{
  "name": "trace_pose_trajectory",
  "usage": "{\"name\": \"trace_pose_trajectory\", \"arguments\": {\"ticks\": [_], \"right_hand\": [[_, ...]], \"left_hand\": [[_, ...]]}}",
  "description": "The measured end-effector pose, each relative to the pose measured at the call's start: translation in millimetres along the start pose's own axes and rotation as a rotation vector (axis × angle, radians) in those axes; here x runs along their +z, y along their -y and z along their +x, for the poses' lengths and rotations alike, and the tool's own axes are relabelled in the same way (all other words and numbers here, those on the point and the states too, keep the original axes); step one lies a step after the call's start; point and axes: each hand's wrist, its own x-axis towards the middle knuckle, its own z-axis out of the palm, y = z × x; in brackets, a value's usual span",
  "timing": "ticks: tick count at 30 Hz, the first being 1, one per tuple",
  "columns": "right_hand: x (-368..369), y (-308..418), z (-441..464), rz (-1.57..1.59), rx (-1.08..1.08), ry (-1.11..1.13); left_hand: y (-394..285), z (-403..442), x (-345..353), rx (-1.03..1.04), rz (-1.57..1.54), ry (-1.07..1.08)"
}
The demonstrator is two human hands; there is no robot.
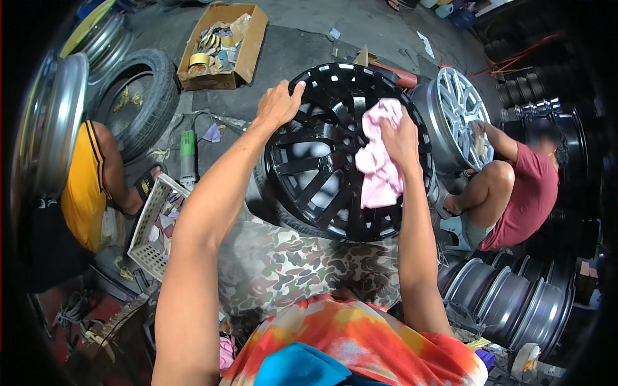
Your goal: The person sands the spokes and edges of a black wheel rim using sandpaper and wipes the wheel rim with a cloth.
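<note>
A glossy black wheel rim (pixel 328 154) with many spokes lies face up in front of me, tilted over a tyre (pixel 261 183) that shows beneath its near left side. My left hand (pixel 281 104) grips its upper left edge, thumb on the lip and the other fingers partly hidden behind it. On the right half of the rim, my right hand (pixel 400 138) is closed on a crumpled pink cloth (pixel 381 174), which lies against the spokes and hangs toward the near edge.
Left are a tyre (pixel 168 87), a green angle grinder (pixel 187 154), a plastic basket (pixel 145 241) and a seated person in yellow (pixel 84 186). A cardboard box (pixel 254 45) of supplies stands ahead. Right, a person in maroon (pixel 528 193) handles a silver rim (pixel 450 96); more rims (pixel 502 302) lie nearer.
</note>
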Motion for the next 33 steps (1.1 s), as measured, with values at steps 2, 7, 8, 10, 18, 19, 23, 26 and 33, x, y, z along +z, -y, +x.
{"name": "trace_pose_trajectory", "arguments": {"ticks": [2,7,8,10,18,19,23,26,33], "right_hand": [[20.4,0.4,20.8,0.095,0.059,0.079],[85.4,3.7,29.0,-0.265,0.205,0.221],[85.2,6.8,16.2,-0.241,0.196,0.172],[75.2,8.3,-8.2,-0.150,0.119,0.101],[-6.3,-27.6,-53.4,0.001,0.184,0.426],[-12.7,-17.3,-46.9,0.014,0.194,0.365],[11.2,21.4,-5.5,0.244,0.129,0.193],[82.9,11.7,22.4,-0.094,-0.104,0.221],[59.5,15.9,-24.8,-0.044,-0.083,0.233]], "left_hand": [[-1.6,0.6,-1.0,0.003,-0.023,-0.019],[-0.6,0.6,-4.4,0.014,0.034,0.001],[-0.2,-0.6,-2.4,0.017,0.035,0.006],[-1.4,2.1,-3.3,-0.011,0.019,0.019],[-2.4,-2.0,-3.8,-0.003,0.024,-0.007],[-1.6,-0.1,-2.6,-0.004,0.009,0.019],[-1.2,2.4,-2.0,0.002,-0.004,0.027],[-1.3,0.6,-1.0,0.000,0.007,-0.017],[-7.0,-4.8,-7.2,-0.005,0.001,-0.010]]}}
